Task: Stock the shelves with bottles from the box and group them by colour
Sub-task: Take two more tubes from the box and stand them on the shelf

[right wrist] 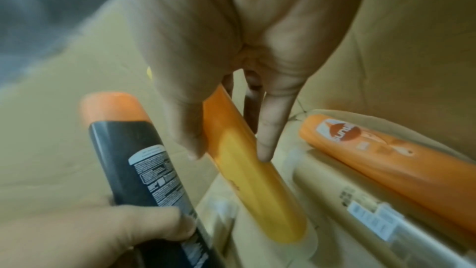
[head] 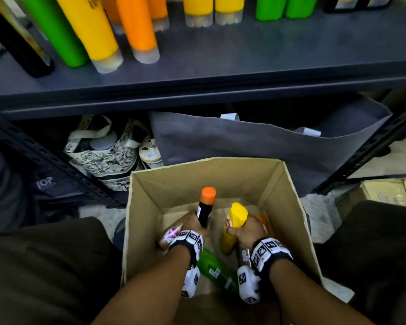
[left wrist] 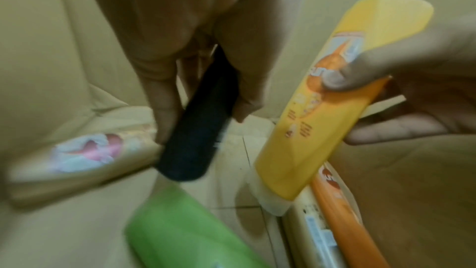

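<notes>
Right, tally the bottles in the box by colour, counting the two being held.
Black bottle: 1, in the left hand
Yellow bottle: 1, in the right hand
Green bottle: 1
Orange bottle: 1
Cream bottles: 2
Total: 6

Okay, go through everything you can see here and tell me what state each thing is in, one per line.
Cardboard box: open, bottles inside.
Black bottle: gripped by left hand, orange end up.
Yellow bottle: gripped by right hand, tilted.
Green bottle: lying in box.
Orange bottle: lying in box.
Shelf: partly stocked with upright bottles.
</notes>
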